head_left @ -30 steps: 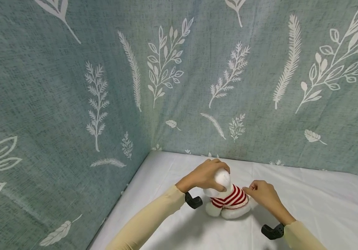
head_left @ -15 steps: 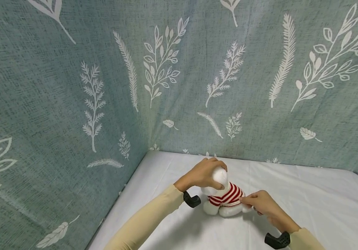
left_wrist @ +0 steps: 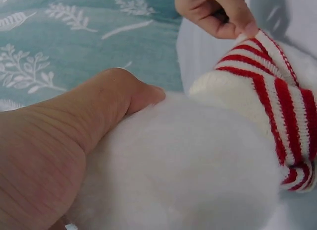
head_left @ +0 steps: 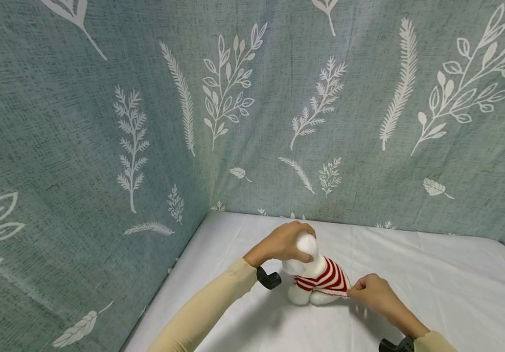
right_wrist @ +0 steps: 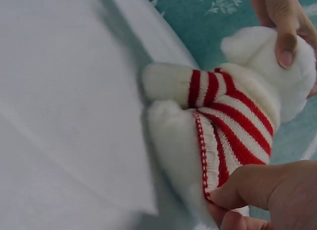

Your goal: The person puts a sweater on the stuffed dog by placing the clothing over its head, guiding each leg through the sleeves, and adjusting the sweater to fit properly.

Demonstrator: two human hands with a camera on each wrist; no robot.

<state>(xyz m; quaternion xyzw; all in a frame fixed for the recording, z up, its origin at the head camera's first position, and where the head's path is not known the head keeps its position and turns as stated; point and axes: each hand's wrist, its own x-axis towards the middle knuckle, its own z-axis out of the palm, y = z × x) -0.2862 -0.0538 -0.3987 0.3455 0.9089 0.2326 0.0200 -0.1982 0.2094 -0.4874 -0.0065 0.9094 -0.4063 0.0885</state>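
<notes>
A white plush toy [right_wrist: 171, 136] in a red-and-white striped knit sweater [head_left: 332, 278] sits on the white sheet. My left hand [head_left: 288, 243] grips its round fluffy head [left_wrist: 183, 160] from above, thumb on the near side. My right hand [head_left: 376, 293] pinches the sweater's bottom hem between thumb and finger and draws it out from the toy's body. In the right wrist view, the hem with its red stitched edge [right_wrist: 203, 155] runs to the pinching fingertips. The toy's face is hidden from the head view.
A white sheet [head_left: 433, 274] covers the surface under the toy. Green fabric with white leaf prints [head_left: 252, 122] hangs behind and along the left side. A black camera [head_left: 269, 277] is strapped at my left wrist and another [head_left: 396, 345] at my right.
My right hand has gone from above the toy's back down to the sweater's hem and now pulls it outward to the right. My left hand keeps its hold on the head, which tips slightly left.
</notes>
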